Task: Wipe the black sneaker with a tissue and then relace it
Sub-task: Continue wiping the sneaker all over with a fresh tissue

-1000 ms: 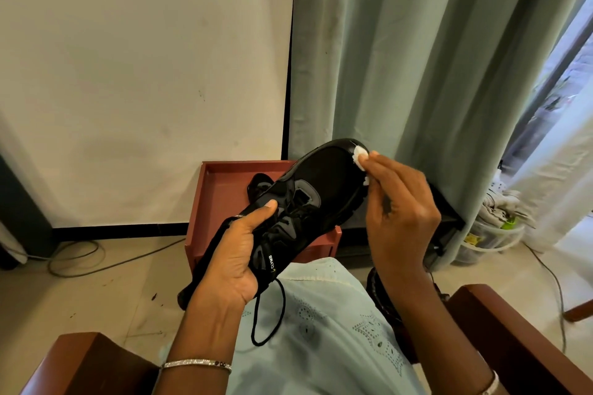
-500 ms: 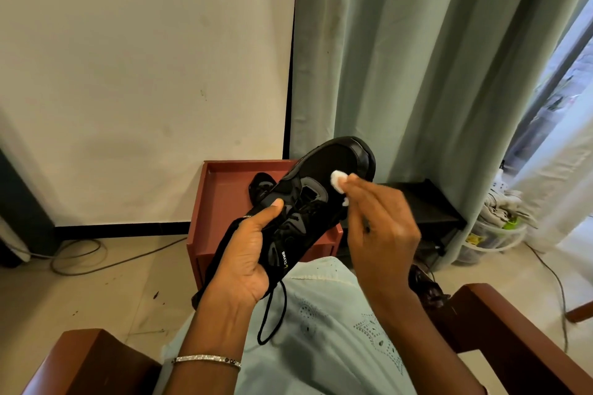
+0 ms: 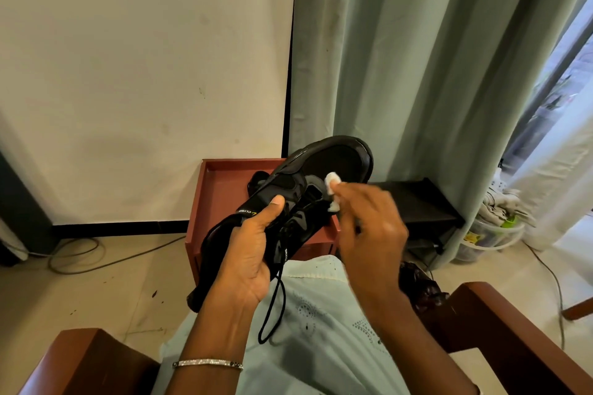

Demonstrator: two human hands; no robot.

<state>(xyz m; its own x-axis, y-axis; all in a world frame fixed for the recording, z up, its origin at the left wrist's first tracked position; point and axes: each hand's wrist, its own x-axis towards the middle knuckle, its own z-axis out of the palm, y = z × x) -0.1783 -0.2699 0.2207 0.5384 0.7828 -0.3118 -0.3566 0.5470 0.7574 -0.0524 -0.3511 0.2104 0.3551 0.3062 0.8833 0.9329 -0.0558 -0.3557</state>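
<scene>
Nearest, a pale green embroidered garment (image 3: 321, 330) covers the lap, flanked by dark brown wooden chair armrests (image 3: 500, 324). A silver band bracelet (image 3: 208, 363) sits on the left wrist.

The left hand (image 3: 247, 253) grips the black mesh-and-synthetic sneaker (image 3: 333, 163) around its heel end, thumb lying across the tongue area. The sneaker is held in the air above the lap, toe pointing up and away, upper facing the camera. A loose black round lace (image 3: 276, 305) hangs from it in a loop down to the garment.

The right hand (image 3: 372, 228) is slightly blurred; its fingers pinch a small folded white tissue (image 3: 332, 178), which touches the sneaker's upper just behind the toe cap.

Behind the sneaker stands a reddish-brown low table with a raised rim (image 3: 221, 189); a dark item (image 3: 256, 178) lies on its tabletop, mostly hidden. To its right is a low black shelf unit (image 3: 417, 202), then a white bucket holding cloths (image 3: 491, 234). Grey cables (image 3: 80, 253) lie on the tiled floor at left.

Farthest are a cream wall (image 3: 128, 58) and a grey-green pleated curtain (image 3: 417, 58).
</scene>
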